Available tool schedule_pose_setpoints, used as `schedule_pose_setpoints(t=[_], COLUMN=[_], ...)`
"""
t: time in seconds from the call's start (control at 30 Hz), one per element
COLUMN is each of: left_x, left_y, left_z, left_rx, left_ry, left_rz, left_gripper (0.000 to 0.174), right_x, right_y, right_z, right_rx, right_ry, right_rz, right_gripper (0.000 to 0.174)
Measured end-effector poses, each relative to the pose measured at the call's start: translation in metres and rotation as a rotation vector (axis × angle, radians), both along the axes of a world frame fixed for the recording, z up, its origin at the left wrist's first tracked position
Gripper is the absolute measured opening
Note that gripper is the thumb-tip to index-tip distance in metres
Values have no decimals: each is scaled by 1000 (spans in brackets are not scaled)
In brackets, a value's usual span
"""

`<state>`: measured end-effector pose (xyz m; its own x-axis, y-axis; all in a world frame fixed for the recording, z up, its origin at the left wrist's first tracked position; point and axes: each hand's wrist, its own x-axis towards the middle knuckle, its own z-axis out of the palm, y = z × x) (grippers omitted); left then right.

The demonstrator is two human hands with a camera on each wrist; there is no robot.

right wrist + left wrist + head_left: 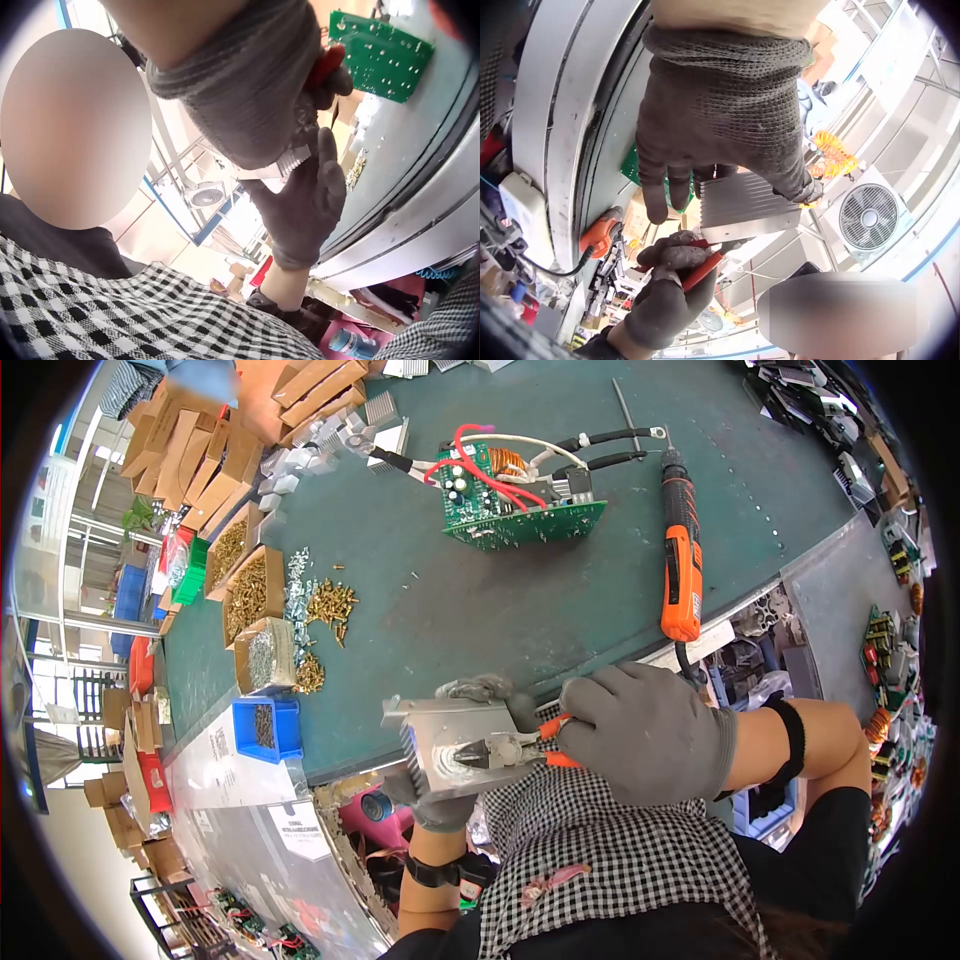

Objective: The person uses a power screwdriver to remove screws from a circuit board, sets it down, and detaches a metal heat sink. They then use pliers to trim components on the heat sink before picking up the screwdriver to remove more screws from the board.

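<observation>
- Blue bin [288, 732], at the left of the green bench [400, 630], with small dark pieces inside, too small to name.
- Beside it, a carton [241, 665] of silver pieces; brass pieces [330, 603] lie loose to its right.
- Left hand [438, 808], in a grey glove, clamped round the edges of the finned metal block, fingers on one side and thumb on the other; the block hides part of it in the head view.
- Finned metal block [440, 740], held tilted above the near edge of the bench, its flat face showing and its fins mostly turned away.
- Pliers [507, 748], tips at a round mark on that face; whether they pinch anything there is hard to make out.
- Circuit board [525, 527], farther back on the bench, with red, white and black wires.
- Right hand [645, 740], gloved, curled round the orange handles, which its fingers partly cover.
- Orange power screwdriver [682, 580], lying at the right, its cord partly hidden.
</observation>
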<state>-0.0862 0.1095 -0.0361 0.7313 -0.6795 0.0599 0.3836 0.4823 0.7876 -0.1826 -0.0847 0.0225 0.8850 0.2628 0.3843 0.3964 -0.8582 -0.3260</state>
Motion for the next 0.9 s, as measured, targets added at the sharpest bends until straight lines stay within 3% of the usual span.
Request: schedule_pose_setpoints(t=[0.03, 0.13, 0.2, 0.3, 0.37, 0.47, 0.63, 0.73, 0.8, 0.87, 0.9], left_x=[-5, -7, -7, -5, -14, -6, -11, 3, 4, 8, 3], left_y=[-1, 26, 30, 17, 16, 21, 21, 34, 43, 30, 18], left_z=[0, 4, 4, 15, -3, -15, 26, 35, 35, 59, 50], left_rx=[-229, 254, 265, -38, -186, -247, -109, -172, -152, 520, 564], left_ry=[170, 172, 195, 744, 618, 802, 704, 411, 43, -335, -739], left_rz=[-71, 22, -24, -25, -302, -487, -349, -402, 13, 303, 408], left_gripper=[102, 108, 101, 107, 79, 57, 73, 76, 79, 85, 85], right_x=[1, 1, 0, 3, 9, 12, 12, 10, 6, 2, 1], right_y=[0, -2, -1, -4, -9, -10, -17, -35, -38, -29, -25], right_z=[0, -2, -4, -4, -6, -15, -10, -12, -17, -24, -25], right_rx=[9, 24, 21, -92, -201, -241, -267, -286, -259, -215, -192], right_ry=[18, 54, 55, 105, 15, -108, -26, 148, 244, 231, 225], right_rz=[8, 14, 1, -10, -8, -30, -111, -165, -144, -141, -140], right_gripper=[23, 23, 23, 19, 18, 15, 16, 20, 21, 22, 23])
